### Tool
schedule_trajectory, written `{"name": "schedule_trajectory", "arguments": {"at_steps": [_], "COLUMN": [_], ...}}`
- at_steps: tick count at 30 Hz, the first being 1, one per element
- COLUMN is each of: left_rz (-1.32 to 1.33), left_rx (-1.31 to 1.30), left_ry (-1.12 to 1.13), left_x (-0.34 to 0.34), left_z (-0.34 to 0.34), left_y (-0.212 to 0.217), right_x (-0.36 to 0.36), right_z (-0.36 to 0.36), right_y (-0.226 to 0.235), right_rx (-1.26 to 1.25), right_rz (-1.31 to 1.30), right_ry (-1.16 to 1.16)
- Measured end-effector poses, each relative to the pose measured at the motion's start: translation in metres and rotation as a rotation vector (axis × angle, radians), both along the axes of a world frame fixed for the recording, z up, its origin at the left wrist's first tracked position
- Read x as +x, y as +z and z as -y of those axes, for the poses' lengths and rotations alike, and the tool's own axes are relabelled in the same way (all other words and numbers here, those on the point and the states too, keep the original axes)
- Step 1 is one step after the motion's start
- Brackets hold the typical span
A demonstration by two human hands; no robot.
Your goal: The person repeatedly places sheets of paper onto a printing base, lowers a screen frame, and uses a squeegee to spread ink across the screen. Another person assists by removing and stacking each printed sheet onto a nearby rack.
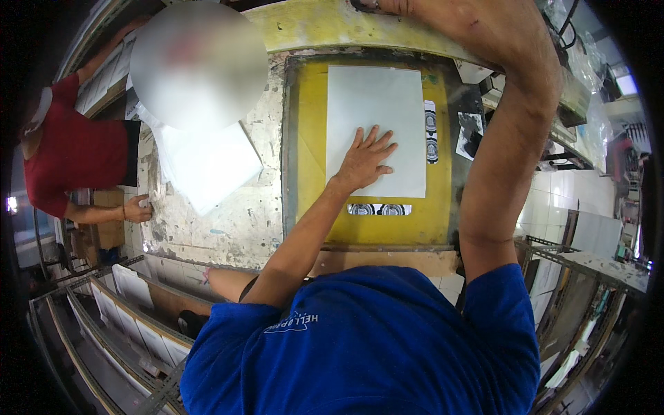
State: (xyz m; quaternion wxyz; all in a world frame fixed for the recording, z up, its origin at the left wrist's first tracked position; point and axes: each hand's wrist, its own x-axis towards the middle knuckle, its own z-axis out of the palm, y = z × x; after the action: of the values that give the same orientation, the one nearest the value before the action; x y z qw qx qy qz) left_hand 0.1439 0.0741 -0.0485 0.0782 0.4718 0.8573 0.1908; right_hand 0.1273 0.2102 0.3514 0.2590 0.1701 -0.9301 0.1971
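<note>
1. Lying flat on a yellow board (310, 173), the sheet (377, 111) is plain white and rectangular.
2. Left hand (364, 160) presses open-palmed on its lower edge, fingers spread.
3. Right hand (387, 5) reaches beyond the sheet; grip cannot be told.

A narrow printed strip (430, 131) with black-and-white round patterns stands upright on the yellow bed (311, 138), just beside the right edge of the white sheet (377, 104). A second patterned strip (379, 209) of the same black-and-white kind lies crosswise just below the sheet's lower edge. To the right, off the yellow area, a small black-and-white printed card (470, 135) lies tilted. Clear plastic bags (588, 76) hang at the far right; what they hold cannot be told.
</note>
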Motion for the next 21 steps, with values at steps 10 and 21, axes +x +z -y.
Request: {"name": "schedule_trajectory", "arguments": {"at_steps": [10, 21], "left_rz": [-0.018, 0.157], "left_rx": [0.019, 0.534], "left_ry": [0.002, 0.212], "left_x": [0.025, 0.023], "left_z": [0.006, 0.035], "left_y": [0.001, 0.057], "right_x": [0.003, 0.013], "right_z": [0.005, -0.001], "right_y": [-0.002, -0.014], "right_rx": [0.029, -0.014], "right_rz": [0.016, 0.048], "right_ry": [-0.038, 0.137]}}
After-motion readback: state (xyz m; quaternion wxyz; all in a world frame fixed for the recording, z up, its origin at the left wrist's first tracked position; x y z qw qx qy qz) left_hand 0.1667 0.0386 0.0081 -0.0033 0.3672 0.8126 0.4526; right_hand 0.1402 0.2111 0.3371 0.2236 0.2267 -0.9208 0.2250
